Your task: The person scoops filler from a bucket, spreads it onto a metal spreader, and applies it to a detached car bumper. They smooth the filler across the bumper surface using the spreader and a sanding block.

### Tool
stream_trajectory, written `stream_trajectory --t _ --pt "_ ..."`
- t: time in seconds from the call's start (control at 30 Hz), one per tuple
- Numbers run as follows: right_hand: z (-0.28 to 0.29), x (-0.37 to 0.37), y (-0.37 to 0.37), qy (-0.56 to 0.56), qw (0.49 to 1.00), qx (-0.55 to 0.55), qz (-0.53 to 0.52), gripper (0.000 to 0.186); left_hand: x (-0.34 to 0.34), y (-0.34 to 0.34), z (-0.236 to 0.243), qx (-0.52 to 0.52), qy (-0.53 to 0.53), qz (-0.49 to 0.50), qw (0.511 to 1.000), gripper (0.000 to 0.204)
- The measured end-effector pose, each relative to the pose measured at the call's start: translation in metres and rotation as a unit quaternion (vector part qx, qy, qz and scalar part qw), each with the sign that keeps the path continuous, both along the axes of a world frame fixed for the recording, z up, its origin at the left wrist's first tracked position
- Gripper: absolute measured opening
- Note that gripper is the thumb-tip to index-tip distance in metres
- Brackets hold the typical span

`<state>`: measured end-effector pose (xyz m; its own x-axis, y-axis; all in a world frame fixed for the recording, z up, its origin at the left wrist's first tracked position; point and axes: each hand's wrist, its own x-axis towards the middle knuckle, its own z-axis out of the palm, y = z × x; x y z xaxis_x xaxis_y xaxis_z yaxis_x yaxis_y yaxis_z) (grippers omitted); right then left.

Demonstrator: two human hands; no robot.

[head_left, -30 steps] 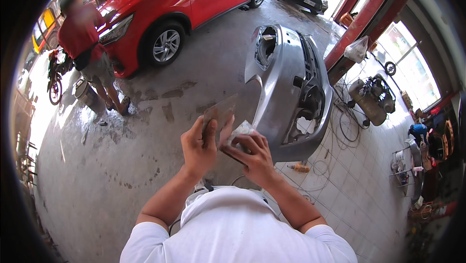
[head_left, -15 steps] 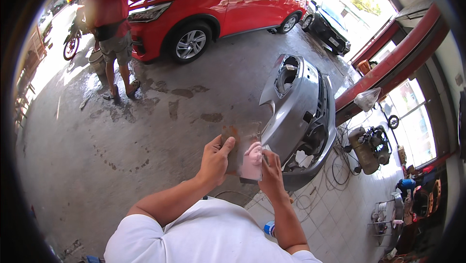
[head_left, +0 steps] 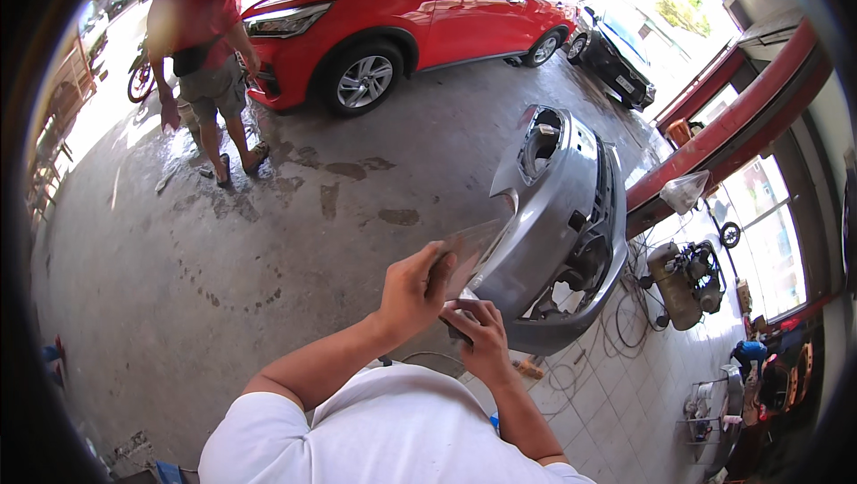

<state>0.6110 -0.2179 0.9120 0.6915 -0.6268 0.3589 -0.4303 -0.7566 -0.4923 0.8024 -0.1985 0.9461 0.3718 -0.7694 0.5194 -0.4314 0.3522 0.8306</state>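
My left hand [head_left: 412, 292] is closed round the near end of a thin, brownish flat board [head_left: 475, 245], now tilted so that its face shows only at a slant. Close beside it, my right hand [head_left: 486, 334] has its fingers bent round a small flat putty spreader [head_left: 459, 327], of which only a dark edge shows. A little pale paste [head_left: 468, 293] is visible between the hands. Just beyond them a grey car bumper [head_left: 555, 225], off any car, reaches from near my right hand away to the right. The board's far end overlaps the bumper's edge in view.
A person in a red shirt [head_left: 207, 15] stands by a red car [head_left: 393, 24] at the far left. A dark car [head_left: 616, 55] is behind. On the right are a red post [head_left: 714, 140], an air compressor [head_left: 680, 283], loose hoses [head_left: 625, 314] and a cluttered rack [head_left: 710, 408].
The board has tipped from face-up, with pink paste showing, to a steep slant. My right hand has moved left, nearer my left. The person by the red car has lowered an arm.
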Motion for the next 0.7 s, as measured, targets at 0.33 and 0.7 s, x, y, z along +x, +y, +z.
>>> stream_trajectory --t 0.33,0.7 --pt "-0.006 0.008 -0.020 -0.228 0.973 -0.019 -0.035 0.069 0.005 -0.004 -0.012 0.170 0.586 -0.157 0.777 0.027" --pt "0.002 0.007 0.013 0.000 0.997 -0.062 -0.039 0.078 0.008 0.001 -0.016 0.057 0.059 -0.010 0.997 0.010"
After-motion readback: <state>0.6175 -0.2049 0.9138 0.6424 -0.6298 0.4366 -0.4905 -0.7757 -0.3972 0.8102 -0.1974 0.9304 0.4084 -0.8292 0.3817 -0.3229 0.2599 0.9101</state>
